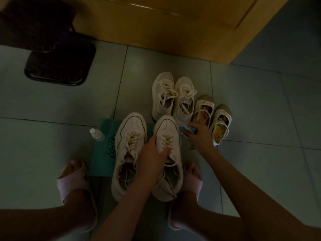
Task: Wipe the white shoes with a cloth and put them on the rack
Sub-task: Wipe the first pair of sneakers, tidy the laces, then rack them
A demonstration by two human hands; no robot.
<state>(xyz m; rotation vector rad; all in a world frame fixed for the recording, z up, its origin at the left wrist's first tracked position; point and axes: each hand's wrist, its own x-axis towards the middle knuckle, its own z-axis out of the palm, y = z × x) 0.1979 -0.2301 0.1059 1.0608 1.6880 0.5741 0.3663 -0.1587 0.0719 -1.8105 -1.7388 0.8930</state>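
Two large white sneakers lie on the tiled floor between my feet. My left hand point(153, 154) grips the right-hand sneaker point(167, 129) across its laces and tongue. The other large sneaker point(129, 136) sits beside it on a teal bag point(102, 153). My right hand point(199, 134) holds a blue and white cloth point(188, 130) against the outer side of the gripped sneaker's toe. A second white laced pair point(173, 96) stands just beyond. No rack is recognisable in this dim view.
A small pair of strapped children's shoes point(212, 117) with colourful insoles sits at the right. A small clear bottle point(97, 134) stands left of the bag. A black stool point(60, 64) is at the far left, a yellow wooden door point(173, 23) behind. My feet wear pink slippers point(73, 181).
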